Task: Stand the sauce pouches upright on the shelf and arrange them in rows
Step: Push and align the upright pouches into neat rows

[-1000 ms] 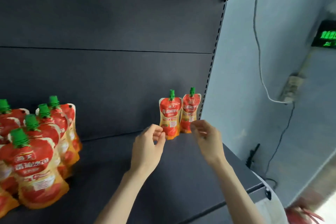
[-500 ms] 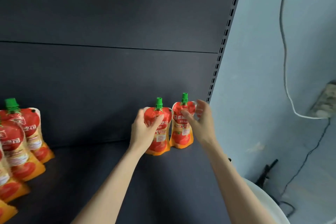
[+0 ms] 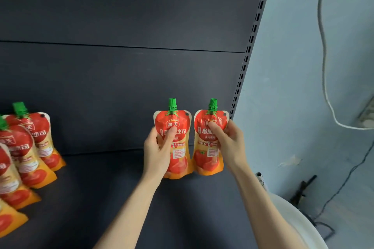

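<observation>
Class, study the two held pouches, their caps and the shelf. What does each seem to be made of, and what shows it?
Left pouch and right pouch: likely flexible plastic film, glossy; sheen and soft, bulging sides. Caps: hard green plastic, apparently; ribbed moulding. Shelf: probably painted metal, matte dark; slotted upright beside it suggests so.

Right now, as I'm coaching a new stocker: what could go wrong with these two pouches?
The left hand grips the left pouch, the right hand the right pouch; released, either might tip into the other. The right pouch sits near the shelf end beside the slotted upright and could slide off.
</observation>
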`<action>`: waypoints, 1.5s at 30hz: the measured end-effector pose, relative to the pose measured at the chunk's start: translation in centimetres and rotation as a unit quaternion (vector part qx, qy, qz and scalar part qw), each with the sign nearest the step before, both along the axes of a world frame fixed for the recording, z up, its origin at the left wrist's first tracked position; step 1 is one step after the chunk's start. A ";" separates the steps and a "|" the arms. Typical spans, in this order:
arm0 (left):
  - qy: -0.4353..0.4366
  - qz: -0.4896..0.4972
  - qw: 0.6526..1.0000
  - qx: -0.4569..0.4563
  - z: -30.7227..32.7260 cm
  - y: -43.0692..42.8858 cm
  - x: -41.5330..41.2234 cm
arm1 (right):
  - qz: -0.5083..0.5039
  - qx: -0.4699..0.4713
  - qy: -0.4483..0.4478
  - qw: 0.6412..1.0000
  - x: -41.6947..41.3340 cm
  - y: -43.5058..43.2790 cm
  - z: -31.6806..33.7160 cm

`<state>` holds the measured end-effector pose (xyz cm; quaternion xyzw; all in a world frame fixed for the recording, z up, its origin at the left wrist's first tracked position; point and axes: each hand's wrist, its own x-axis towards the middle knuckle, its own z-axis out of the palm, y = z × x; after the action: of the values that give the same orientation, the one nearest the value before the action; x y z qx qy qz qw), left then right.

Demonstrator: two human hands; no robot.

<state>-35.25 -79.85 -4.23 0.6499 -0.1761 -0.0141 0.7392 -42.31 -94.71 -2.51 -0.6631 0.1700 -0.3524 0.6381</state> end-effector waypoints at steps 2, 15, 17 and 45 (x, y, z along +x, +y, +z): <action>-0.004 0.010 1.000 -0.015 0.6 1.6 -2.6 | 0.019 0.002 -0.016 1.000 -2.1 1.6 0.4; -0.012 0.114 0.993 -0.009 0.9 17.1 -17.0 | 0.172 0.044 -0.045 0.983 -12.9 16.8 0.7; -0.016 0.129 0.991 -0.015 1.2 20.1 -17.7 | 0.183 0.036 -0.041 0.982 -13.1 19.6 0.7; 0.027 0.090 0.995 -0.016 0.3 45.7 -2.1 | 0.132 0.051 -0.036 0.989 0.2 44.4 -0.7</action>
<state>-37.40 -34.17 -3.89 0.6507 -0.0967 0.0380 0.7522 -42.15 -50.35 -3.19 -0.6333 0.0755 -0.2800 0.7175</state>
